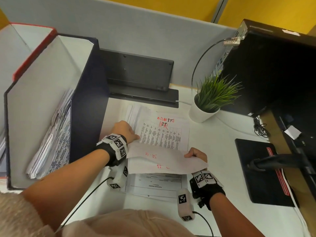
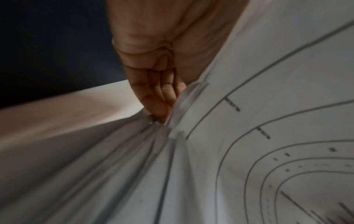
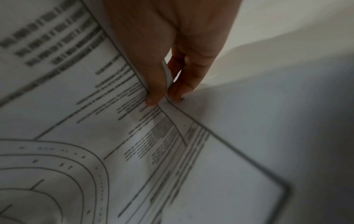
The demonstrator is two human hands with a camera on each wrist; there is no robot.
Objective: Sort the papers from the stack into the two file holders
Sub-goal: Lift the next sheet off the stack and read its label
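Note:
A stack of printed papers (image 1: pixel 164 134) lies on the white desk; its exposed sheet bears red "ADMIN" and "HR". The sheet on top (image 1: pixel 164 159) is lifted and curled toward me, with red "H.R" showing through. My right hand (image 1: pixel 189 155) pinches its right edge between thumb and fingers (image 3: pixel 155 91). My left hand (image 1: pixel 136 136) is at the stack's left edge, with its fingers (image 2: pixel 162 103) tucked against the lifted sheet's (image 2: pixel 268 106) edge. At the left stands a dark blue file holder (image 1: pixel 89 93) with papers (image 1: pixel 56 137) in it. Behind it is a red-edged holder (image 1: pixel 34 47).
A black device (image 1: pixel 140 74) stands just behind the stack. A potted plant (image 1: pixel 207 101) sits to the right of it. A black computer tower (image 1: pixel 277 69) and a black mouse pad (image 1: pixel 259 170) fill the right side. A grey partition (image 1: pixel 136 28) closes the back.

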